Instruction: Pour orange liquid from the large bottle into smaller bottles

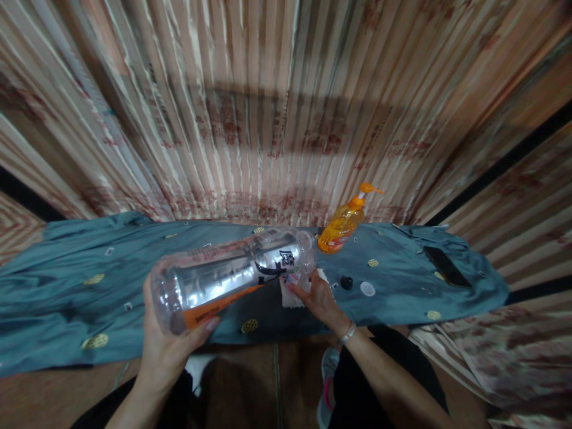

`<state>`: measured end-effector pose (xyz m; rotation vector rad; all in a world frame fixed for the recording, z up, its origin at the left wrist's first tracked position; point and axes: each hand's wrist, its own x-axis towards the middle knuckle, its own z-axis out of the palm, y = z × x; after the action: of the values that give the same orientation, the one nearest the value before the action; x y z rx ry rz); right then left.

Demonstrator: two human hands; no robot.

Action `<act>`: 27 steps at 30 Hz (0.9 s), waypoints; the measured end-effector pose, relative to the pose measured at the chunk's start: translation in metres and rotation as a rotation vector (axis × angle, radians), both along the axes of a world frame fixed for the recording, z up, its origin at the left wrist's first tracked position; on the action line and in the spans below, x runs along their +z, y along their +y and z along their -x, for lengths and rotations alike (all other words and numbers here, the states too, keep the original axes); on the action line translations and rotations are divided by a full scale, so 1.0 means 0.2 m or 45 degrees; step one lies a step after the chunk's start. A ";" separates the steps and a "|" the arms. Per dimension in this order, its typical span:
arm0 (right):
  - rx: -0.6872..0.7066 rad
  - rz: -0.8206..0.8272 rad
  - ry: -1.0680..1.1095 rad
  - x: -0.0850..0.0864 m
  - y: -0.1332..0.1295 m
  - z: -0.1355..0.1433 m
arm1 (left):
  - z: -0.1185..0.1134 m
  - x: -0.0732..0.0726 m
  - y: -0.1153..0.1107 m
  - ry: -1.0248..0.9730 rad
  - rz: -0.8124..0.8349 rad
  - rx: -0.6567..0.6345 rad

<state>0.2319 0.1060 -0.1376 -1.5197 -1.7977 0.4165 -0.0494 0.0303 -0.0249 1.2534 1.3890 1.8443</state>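
Note:
A large clear plastic bottle point(232, 277) with a silver and orange label lies tilted in the air over the cloth. My left hand point(167, 339) is wrapped round its base end, at the left. At the neck end, on the right, my right hand point(319, 298) has its fingers against the bottle, beside a white patterned tissue or packet point(292, 298); whether it grips that too is unclear. Just right of this hand, a small black cap point(346, 282) and a white round disc point(367, 289) rest on the cloth.
An orange pump bottle point(342, 226) stands behind the caps. A dark phone point(447, 266) lies at the right on the green cloth point(147, 304) with yellow motifs. Striped curtains point(268, 119) hang behind and at both sides, with dark poles. My legs and a shoe point(329, 381) show below.

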 end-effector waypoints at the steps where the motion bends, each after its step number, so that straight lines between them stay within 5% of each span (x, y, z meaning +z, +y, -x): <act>1: 0.001 -0.016 -0.011 -0.01 0.00 0.00 | 0.00 0.00 0.00 0.003 0.000 0.004; 27: 0.002 -0.132 -0.118 -0.04 0.01 -0.01 | 0.01 -0.04 0.00 -0.058 0.021 -0.061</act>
<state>0.2330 0.1079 -0.1463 -1.4873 -1.8621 0.2532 -0.0519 0.0309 -0.0326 1.2189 1.3361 1.8142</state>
